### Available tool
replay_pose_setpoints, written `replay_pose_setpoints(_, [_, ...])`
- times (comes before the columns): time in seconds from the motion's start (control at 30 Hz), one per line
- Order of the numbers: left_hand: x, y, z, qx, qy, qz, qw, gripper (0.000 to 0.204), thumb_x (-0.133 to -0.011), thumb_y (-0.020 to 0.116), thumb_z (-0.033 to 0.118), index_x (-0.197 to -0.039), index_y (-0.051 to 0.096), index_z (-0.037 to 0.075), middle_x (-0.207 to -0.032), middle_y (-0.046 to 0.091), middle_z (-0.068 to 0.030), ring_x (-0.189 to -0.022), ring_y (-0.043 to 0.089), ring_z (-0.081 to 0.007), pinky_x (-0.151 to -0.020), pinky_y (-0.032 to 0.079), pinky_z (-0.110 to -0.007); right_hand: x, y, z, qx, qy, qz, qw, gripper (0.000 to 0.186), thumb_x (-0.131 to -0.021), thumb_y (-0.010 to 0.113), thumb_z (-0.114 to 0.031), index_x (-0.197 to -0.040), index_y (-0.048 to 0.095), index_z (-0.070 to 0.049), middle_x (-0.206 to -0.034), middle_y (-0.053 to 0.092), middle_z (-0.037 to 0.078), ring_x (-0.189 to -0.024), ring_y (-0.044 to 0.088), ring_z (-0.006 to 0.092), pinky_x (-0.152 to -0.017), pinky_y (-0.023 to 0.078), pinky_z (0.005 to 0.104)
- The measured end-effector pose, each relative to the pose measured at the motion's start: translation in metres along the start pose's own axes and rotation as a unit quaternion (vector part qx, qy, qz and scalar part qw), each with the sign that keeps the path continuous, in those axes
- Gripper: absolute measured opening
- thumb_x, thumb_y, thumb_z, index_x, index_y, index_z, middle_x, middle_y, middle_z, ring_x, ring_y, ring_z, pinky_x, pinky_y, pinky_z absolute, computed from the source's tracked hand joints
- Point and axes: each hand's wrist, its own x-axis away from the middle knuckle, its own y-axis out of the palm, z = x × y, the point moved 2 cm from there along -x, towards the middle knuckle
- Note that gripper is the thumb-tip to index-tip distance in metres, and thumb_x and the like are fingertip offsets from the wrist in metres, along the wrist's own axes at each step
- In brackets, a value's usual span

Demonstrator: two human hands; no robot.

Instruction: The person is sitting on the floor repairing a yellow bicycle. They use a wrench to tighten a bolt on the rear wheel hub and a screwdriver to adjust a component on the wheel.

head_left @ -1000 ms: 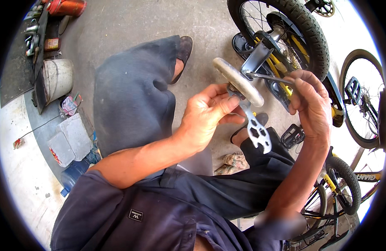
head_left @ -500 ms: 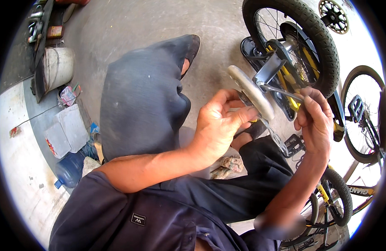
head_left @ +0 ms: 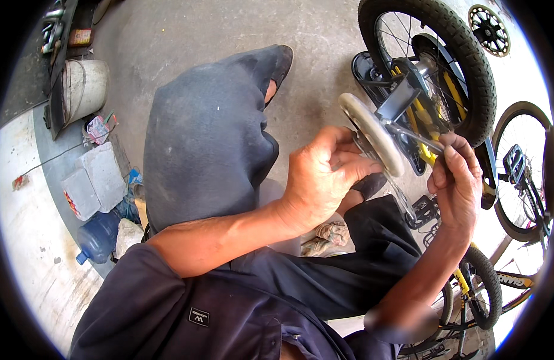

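A small pale training wheel (head_left: pixel 373 135) is held up tilted in front of me. My left hand (head_left: pixel 316 180) is closed at its hub on the left face, thumb and fingers bent in; the fingertips are partly hidden. On the other side, my right hand (head_left: pixel 457 180) pinches the end of a slim metal rod (head_left: pixel 418 137), perhaps a wrench handle, that runs toward the wheel's axle. A dark angled metal bracket (head_left: pixel 400 103) sits beside the wheel near the rod's far end. Below the wheel hangs a flat slotted metal strip (head_left: pixel 403 201).
A bicycle with a knobby tyre (head_left: pixel 484 78) and yellow frame lies close beyond my right hand. Other bicycles stand at the right, one with a thin wheel (head_left: pixel 508 174). At left are a white bucket (head_left: pixel 85 90), grey blocks (head_left: pixel 103 174) and a blue water jug (head_left: pixel 98 239).
The view has shifted slightly, so the bicycle and wheel appear farther right. My left fingers have shifted a little at the hub, while my right hand still pinches the rod.
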Motion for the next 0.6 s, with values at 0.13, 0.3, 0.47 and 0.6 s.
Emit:
replay_pose_setpoints(0.13, [-0.001, -0.003, 0.002, -0.125, 0.093, 0.002, 0.988, 0.038, -0.08, 0.072, -0.001, -0.11, 0.051, -0.007, -0.097, 0.067, -0.0136, -0.091, 0.067, -0.0187, -0.082, 0.055, -0.029, 0.001, 0.0, 0.0, 0.005, -0.003, 0.0, 1.0, 0.021, -0.088, 0.061, -0.008, -0.105, 0.06, 0.005, -0.077, 0.062, 0.006, -0.052, 0.048, 0.0066, -0.044, 0.046, 0.0233])
replay_pose_setpoints(0.3, [-0.002, -0.002, 0.004, -0.147, 0.132, 0.015, 0.98, 0.038, -0.077, 0.074, -0.001, -0.108, 0.052, -0.005, -0.096, 0.067, -0.0139, -0.089, 0.067, -0.0181, -0.081, 0.055, -0.029, 0.001, -0.002, 0.001, 0.001, -0.003, -0.002, 1.0, 0.02, -0.089, 0.061, -0.009, -0.104, 0.06, 0.004, -0.075, 0.06, 0.005, -0.052, 0.049, 0.0066, -0.044, 0.045, 0.0234])
replay_pose_setpoints(0.47, [-0.001, 0.002, 0.006, -0.023, 0.024, 0.025, 0.999, 0.035, -0.08, 0.073, 0.002, -0.106, 0.051, -0.006, -0.095, 0.067, -0.0164, -0.086, 0.067, -0.0193, -0.08, 0.055, -0.029, 0.0, 0.002, 0.0, 0.003, 0.003, -0.001, 1.0, 0.019, -0.089, 0.061, -0.008, -0.104, 0.06, 0.004, -0.073, 0.059, 0.004, -0.052, 0.049, 0.0066, -0.044, 0.045, 0.0236])
replay_pose_setpoints(0.6, [-0.002, 0.0, 0.012, -0.01, -0.044, 0.016, 0.999, 0.033, -0.083, 0.072, 0.007, -0.105, 0.052, -0.008, -0.093, 0.067, -0.0175, -0.084, 0.068, -0.0207, -0.078, 0.056, -0.029, 0.0, 0.002, 0.0, 0.005, 0.003, -0.002, 1.0, 0.019, -0.089, 0.06, -0.009, -0.104, 0.06, 0.003, -0.073, 0.059, 0.004, -0.052, 0.05, 0.0066, -0.045, 0.045, 0.0238])
